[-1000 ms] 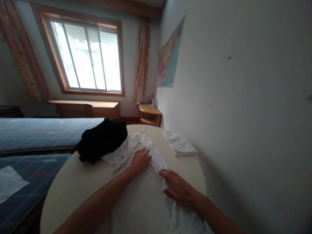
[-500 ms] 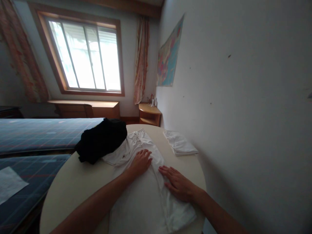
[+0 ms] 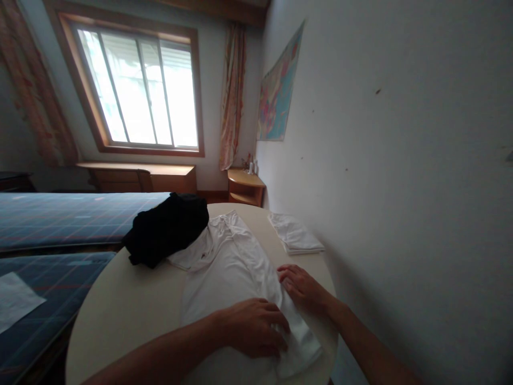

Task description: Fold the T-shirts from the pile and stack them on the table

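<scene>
A white garment [image 3: 224, 289] lies spread lengthwise on a round cream table [image 3: 116, 310], wrinkled and gathered at its far end. My left hand [image 3: 256, 327] is over the lower part of the garment, palm down, with its fingers bent and apart. At the garment's right edge rests my right hand [image 3: 302, 289], its fingers loosely bent and lying on the fabric; its thumb is hard to make out. A bundled black cloth item [image 3: 166, 230] covers part of the garment's far left corner.
A folded white cloth [image 3: 296, 235] lies at the table's right, close to the wall [image 3: 401, 214]. To the left are plaid-covered mattresses [image 3: 72, 214] with a white sheet [image 3: 18, 299] on one. A corner shelf [image 3: 246, 179] and a desk [image 3: 172, 171] stand beyond.
My left hand has moved from the garment's middle toward me and to the right, its fingers now more bent. My right hand has shifted slightly right, to the garment's edge.
</scene>
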Demonstrator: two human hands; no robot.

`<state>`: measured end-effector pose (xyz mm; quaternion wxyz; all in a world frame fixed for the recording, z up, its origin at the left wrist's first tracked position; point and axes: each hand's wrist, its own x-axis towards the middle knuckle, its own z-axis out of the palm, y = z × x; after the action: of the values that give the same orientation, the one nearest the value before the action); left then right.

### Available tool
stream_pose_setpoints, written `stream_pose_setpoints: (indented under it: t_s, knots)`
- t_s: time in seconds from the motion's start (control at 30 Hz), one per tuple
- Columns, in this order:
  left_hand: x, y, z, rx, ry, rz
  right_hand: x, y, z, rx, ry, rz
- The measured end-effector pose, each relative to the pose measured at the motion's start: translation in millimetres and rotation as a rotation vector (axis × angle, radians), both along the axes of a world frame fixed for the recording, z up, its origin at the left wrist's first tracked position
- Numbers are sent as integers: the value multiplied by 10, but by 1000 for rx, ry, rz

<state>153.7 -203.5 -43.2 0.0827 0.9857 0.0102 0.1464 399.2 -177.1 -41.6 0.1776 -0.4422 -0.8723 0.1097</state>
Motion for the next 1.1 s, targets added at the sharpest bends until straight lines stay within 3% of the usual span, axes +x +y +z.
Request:
stream_pose_setpoints:
  t_s: [0.17, 0.43, 0.8, 1.1]
  knots:
    - [-32, 212, -94, -33, -63, 82, -81, -74, 91, 1, 15, 35]
    - [-352, 668, -85, -193, -123, 303, -146, -143, 105, 34, 43, 54]
    - [-371, 366, -15, -198, -118, 271, -109, -150, 75, -14, 60, 9]
    - [-200, 296, -71, -34, -143, 365, -113, -183, 6, 24, 141, 30]
